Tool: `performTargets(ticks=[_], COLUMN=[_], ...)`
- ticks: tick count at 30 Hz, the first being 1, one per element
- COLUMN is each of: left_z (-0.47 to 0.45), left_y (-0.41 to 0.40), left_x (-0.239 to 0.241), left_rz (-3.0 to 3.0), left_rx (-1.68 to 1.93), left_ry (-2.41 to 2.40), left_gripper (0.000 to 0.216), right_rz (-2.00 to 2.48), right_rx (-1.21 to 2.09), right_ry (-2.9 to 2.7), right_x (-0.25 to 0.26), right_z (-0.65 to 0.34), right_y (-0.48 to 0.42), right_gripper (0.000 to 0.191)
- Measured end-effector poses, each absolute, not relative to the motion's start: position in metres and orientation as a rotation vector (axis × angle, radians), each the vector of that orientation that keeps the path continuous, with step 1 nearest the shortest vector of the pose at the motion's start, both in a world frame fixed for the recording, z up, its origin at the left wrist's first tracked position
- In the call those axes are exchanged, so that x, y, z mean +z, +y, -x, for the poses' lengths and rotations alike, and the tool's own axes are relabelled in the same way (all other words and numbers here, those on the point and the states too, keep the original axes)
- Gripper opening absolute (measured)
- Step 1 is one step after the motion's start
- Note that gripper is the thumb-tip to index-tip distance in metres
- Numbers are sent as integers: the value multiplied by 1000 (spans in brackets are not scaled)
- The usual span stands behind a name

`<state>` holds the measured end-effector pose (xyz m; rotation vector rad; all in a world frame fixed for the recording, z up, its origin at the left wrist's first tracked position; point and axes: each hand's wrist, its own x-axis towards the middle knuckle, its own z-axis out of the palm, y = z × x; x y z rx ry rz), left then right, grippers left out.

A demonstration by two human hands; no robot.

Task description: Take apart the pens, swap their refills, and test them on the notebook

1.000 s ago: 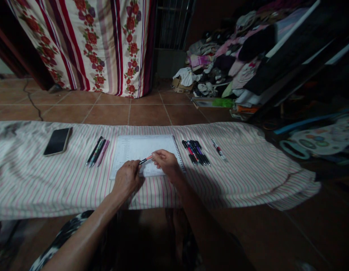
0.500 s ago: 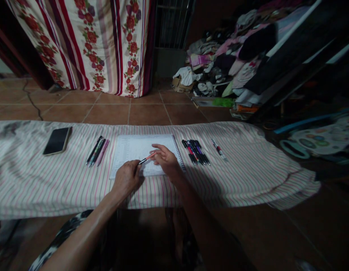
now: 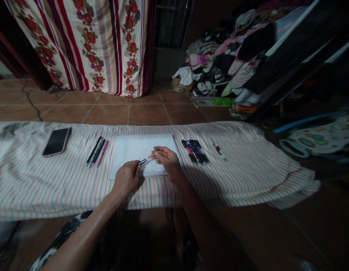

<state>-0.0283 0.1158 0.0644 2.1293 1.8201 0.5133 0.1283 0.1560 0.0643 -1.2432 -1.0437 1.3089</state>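
Observation:
An orange and black pen (image 3: 146, 159) is held over a white spiral notebook (image 3: 140, 148) that lies on the striped cloth (image 3: 50, 180). My left hand (image 3: 126, 180) is closed on the pen's dark end, at the notebook's near edge. My right hand (image 3: 168, 160) has its fingers round the orange end, with the other fingers loosely stretched over the page. Three pens (image 3: 97, 151) lie in a row to the left of the notebook. A bunch of several pens (image 3: 195, 151) lies to its right, and a single pen (image 3: 218, 149) further right.
A dark phone (image 3: 56, 141) rests on the cloth at the left. Beyond the cloth are a brown tiled floor (image 3: 149, 113), a floral striped curtain (image 3: 92, 45) and a heap of clothes (image 3: 228, 60) at the back right. Coloured toys (image 3: 318, 139) lie at the right.
My right hand's fingers have shifted slightly along the pen's orange end. The left hand and the pen have stayed in place.

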Motion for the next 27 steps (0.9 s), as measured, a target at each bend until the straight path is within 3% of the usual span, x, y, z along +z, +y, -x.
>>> performTargets(ticks=[21,27], left_z=[30,31], left_y=[118,118], left_x=[60,56], left_rz=[-2202,-2216], left_rx=[473,518], left_ry=[1812,1801], left_gripper=[30,30], right_rz=[1253,1241], right_rx=[1152,1037], right_ry=[-1027,-1054], right_x=[54,36], right_z=[-136,-145], right_y=[162,172], right_gripper=[35,27])
